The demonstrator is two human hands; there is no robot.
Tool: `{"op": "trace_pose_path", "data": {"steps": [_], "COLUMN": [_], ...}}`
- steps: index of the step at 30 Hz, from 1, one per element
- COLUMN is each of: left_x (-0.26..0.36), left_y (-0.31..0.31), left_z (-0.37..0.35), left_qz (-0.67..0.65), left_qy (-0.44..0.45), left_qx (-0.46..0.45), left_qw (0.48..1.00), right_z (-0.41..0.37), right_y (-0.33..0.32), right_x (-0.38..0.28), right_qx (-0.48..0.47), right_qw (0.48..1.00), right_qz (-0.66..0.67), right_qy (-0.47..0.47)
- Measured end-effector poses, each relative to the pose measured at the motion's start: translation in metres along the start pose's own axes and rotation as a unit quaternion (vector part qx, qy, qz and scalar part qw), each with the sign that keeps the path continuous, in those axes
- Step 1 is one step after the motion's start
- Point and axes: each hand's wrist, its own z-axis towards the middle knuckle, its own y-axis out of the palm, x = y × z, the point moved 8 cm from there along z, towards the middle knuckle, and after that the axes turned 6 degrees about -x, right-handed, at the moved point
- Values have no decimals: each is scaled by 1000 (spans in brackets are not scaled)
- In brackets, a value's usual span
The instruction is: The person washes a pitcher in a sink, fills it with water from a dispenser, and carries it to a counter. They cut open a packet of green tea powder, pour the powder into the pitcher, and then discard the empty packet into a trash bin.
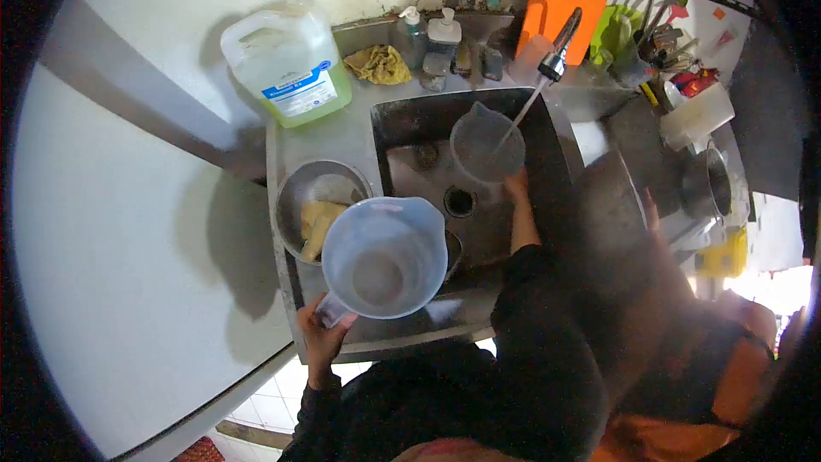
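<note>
My left hand (323,335) is closed around the handle of a large translucent plastic measuring jug (385,257), whose open mouth faces up at the counter's front edge. Inside the sink (410,184), my right hand (516,186) grips a smaller clear plastic jug (487,145) near its lower right side. Water from the tap (554,64) runs down into that smaller jug. Part of a metal bowl (286,222) shows behind the large jug, with a yellowish cloth-like item (318,218) in it.
A jerrycan of green liquid (295,64), a yellow cloth (378,63) and pump bottles (444,30) line the back. An orange cutting board (564,0) leans on the wall, beside utensils (667,26). Another person's blurred arm (663,244) and a metal pot (708,181) are at right.
</note>
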Motion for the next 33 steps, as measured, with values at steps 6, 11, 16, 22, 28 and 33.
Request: {"op": "trace_pose_path", "data": {"steps": [6, 11, 16, 22, 28, 33], "left_x": [-22, -10, -14, 38, 49, 17], "left_y": [-6, -2, -11, 46, 143, 229], "left_z": [2, 8, 7, 43, 110, 192], "left_qz": [83, -13, 71, 38, 60, 176], "left_qy": [16, -4, 66, -25, 14, 82], "left_qx": [-24, 16, 33, -123, -134, -166], "left_qw": [996, 1000, 995, 991, 989, 967], "right_z": [-72, -106, -158, -203, -150, -30], "right_y": [-46, -60, -84, -109, -153, -194], "right_x": [-31, 4, 15, -32, -221, -305], "right_qx": [54, 105, 223, 30, 202, 147], "right_qw": [997, 981, 909, 989, 963, 880], "right_qz": [-59, -150, -305, -98, 70, 388], "right_qy": [3, -61, -177, 108, -164, -230]}}
